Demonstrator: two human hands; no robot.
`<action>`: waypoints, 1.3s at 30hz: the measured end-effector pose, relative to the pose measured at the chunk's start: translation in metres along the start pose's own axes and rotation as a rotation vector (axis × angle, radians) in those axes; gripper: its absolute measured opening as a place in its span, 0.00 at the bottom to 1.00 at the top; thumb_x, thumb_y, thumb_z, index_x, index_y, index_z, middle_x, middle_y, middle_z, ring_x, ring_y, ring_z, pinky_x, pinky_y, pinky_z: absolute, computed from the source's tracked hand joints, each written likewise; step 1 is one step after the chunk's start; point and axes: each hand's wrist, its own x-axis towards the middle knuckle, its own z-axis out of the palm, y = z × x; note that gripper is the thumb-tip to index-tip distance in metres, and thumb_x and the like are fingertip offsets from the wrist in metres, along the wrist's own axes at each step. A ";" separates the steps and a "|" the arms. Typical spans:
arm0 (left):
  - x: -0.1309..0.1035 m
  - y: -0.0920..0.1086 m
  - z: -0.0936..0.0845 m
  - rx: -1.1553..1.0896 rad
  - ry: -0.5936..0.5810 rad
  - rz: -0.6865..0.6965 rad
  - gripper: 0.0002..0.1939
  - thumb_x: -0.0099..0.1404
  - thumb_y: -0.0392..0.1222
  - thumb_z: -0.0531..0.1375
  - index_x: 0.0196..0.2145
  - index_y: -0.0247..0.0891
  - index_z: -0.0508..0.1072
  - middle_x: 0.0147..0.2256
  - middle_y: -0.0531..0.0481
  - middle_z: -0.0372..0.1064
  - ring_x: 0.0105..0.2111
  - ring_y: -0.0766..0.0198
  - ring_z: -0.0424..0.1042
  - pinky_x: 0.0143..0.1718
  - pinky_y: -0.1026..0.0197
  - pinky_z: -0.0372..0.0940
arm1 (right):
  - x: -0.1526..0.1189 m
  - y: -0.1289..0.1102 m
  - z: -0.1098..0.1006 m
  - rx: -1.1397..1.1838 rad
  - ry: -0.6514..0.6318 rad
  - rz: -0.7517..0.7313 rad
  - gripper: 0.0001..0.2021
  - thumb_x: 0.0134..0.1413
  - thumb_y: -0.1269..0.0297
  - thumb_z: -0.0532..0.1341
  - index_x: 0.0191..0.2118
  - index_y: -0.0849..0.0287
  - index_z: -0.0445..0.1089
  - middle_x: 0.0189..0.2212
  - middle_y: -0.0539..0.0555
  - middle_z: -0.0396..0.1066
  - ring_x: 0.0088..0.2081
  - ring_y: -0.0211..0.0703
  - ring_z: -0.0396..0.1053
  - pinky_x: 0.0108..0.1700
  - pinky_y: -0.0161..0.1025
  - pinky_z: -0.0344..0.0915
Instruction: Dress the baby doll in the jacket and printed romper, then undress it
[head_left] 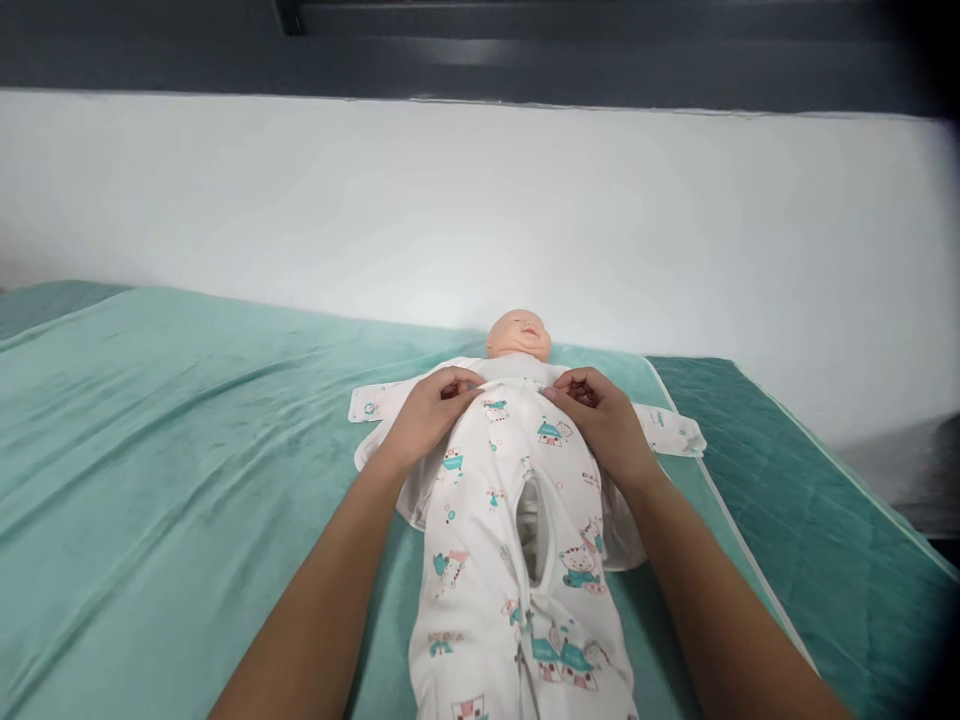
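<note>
A baby doll (519, 334) lies on its back, its head toward the wall. White printed baby pants (487, 500) cover its body and legs, with an oval slit at the crotch. Under them spreads a white baby top (386, 400), its sleeves stretched out to both sides. My left hand (442, 405) pinches the pants' waistband at the left of the doll's chest. At the right, my right hand (596, 405) has its fingers closed on the same waistband. The fingertips of both hands are partly hidden.
A light green blanket (187, 450) lies under the doll. To the right shows a darker green quilted mattress cover (810, 500). Behind the bed rises a white wall (450, 210), with a dark horizontal beam (525, 60) above it.
</note>
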 end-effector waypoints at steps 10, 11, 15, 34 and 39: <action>-0.023 0.003 -0.027 -0.089 -0.216 -0.215 0.05 0.59 0.41 0.59 0.28 0.39 0.68 0.24 0.56 0.64 0.25 0.68 0.63 0.28 0.64 0.59 | -0.042 0.017 -0.022 -0.197 0.166 0.024 0.17 0.59 0.48 0.58 0.28 0.55 0.66 0.24 0.47 0.63 0.30 0.41 0.59 0.33 0.38 0.57; -0.024 0.002 -0.029 -0.104 -0.267 -0.241 0.03 0.58 0.40 0.59 0.28 0.39 0.67 0.24 0.56 0.64 0.25 0.69 0.63 0.28 0.65 0.59 | -0.047 0.020 -0.025 -0.182 0.108 0.063 0.17 0.59 0.47 0.58 0.28 0.55 0.67 0.24 0.47 0.63 0.30 0.40 0.59 0.33 0.37 0.56; -0.025 0.000 -0.033 -0.147 -0.386 -0.282 0.04 0.52 0.36 0.60 0.29 0.39 0.69 0.26 0.57 0.67 0.25 0.69 0.65 0.28 0.65 0.61 | -0.057 0.025 -0.035 -0.075 -0.059 0.144 0.15 0.59 0.48 0.60 0.32 0.55 0.69 0.29 0.47 0.67 0.33 0.40 0.61 0.35 0.36 0.57; -0.043 -0.011 -0.030 -0.380 -0.397 -0.362 0.11 0.54 0.35 0.65 0.36 0.37 0.68 0.30 0.56 0.68 0.29 0.71 0.66 0.29 0.69 0.60 | -0.053 0.021 -0.051 0.217 -0.357 0.319 0.14 0.47 0.53 0.70 0.35 0.54 0.71 0.34 0.51 0.73 0.35 0.42 0.68 0.40 0.38 0.67; -0.043 -0.015 -0.026 -0.403 -0.393 -0.352 0.13 0.53 0.33 0.65 0.36 0.38 0.67 0.29 0.57 0.67 0.28 0.72 0.64 0.27 0.69 0.58 | -0.053 0.025 -0.047 0.261 -0.356 0.361 0.13 0.46 0.54 0.70 0.32 0.55 0.69 0.31 0.50 0.72 0.32 0.41 0.67 0.35 0.37 0.66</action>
